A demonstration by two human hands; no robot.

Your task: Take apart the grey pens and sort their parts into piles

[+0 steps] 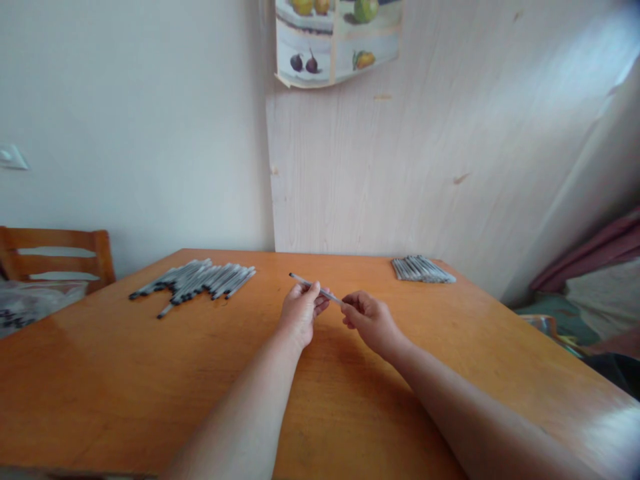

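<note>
Grey pen (303,281) above table (150,373) centre | left hand (300,308) pinches mid-shaft, right hand (369,319) fingers closed on its 4 o'clock end | judged light, stiff, smooth: grip mid-barrel | loose pens (200,279) 10 o'clock, stack (423,269) 1 o'clock

A home dining corner, by the look of it: an orange wooden tabletop (150,400) pushed against a pale wood-panelled wall (400,173), a fruit poster (337,40) above, a slatted wooden chair (55,257) far left, and folded fabric (595,267) at right.
</note>
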